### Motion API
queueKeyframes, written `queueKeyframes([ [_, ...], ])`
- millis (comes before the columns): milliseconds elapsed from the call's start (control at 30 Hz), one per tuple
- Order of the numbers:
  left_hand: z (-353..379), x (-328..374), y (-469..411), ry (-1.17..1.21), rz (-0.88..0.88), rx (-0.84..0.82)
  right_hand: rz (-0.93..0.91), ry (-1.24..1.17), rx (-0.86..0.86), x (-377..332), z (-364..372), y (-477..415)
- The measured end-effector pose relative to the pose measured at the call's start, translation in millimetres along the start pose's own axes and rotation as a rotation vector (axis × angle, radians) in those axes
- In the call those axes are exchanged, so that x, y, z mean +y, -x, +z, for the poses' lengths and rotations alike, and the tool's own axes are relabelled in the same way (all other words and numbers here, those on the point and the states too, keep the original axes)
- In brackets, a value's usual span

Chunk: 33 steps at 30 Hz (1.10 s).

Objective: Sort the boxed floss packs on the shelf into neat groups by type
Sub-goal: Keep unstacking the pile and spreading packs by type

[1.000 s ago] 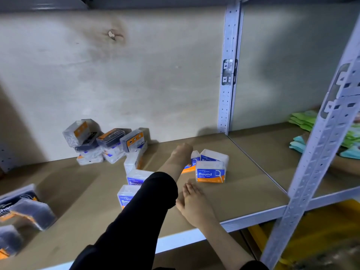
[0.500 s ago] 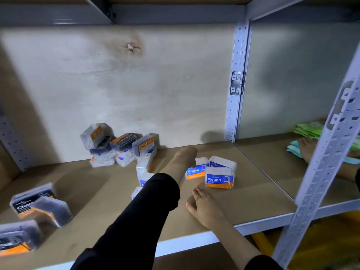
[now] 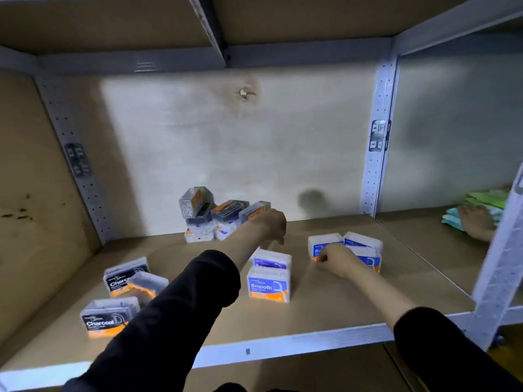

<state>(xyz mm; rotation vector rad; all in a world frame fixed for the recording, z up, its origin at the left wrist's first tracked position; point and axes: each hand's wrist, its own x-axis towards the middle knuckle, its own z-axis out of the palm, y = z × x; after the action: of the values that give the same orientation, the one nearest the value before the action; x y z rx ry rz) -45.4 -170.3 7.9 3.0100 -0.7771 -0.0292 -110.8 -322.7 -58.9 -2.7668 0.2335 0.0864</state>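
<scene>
Two blue-and-orange "Smooth" floss boxes (image 3: 268, 287) stand one behind the other mid-shelf. Three "Round" boxes (image 3: 363, 241) cluster to their right. Black "Charcoal" boxes (image 3: 109, 318) sit at the front left. A jumbled pile of mixed boxes (image 3: 212, 216) leans on the back wall. My left hand (image 3: 270, 224) hovers between the pile and the rear Smooth box, fingers hanging down with nothing in them. My right hand (image 3: 336, 260) is curled over the front of the Round cluster and hides part of it.
Grey perforated uprights stand at the front right (image 3: 495, 278) and rear right (image 3: 379, 137). In the neighbouring bay lie green and blue packs (image 3: 486, 199), with another person's hand (image 3: 477, 223) on them. The shelf's metal front edge (image 3: 283, 346) runs below my arms.
My right hand lifted off the shelf board and went right and back onto the Round boxes. My left hand drew away from them towards the pile. My view pulled back and up.
</scene>
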Motion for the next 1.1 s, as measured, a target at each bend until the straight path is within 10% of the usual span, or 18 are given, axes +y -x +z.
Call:
queueKeyframes([
  [1100,19.7,-90.6,20.6,0.033,-0.126,0.006,-0.194,-0.061,0.03,-77.0,-7.0,-61.0],
])
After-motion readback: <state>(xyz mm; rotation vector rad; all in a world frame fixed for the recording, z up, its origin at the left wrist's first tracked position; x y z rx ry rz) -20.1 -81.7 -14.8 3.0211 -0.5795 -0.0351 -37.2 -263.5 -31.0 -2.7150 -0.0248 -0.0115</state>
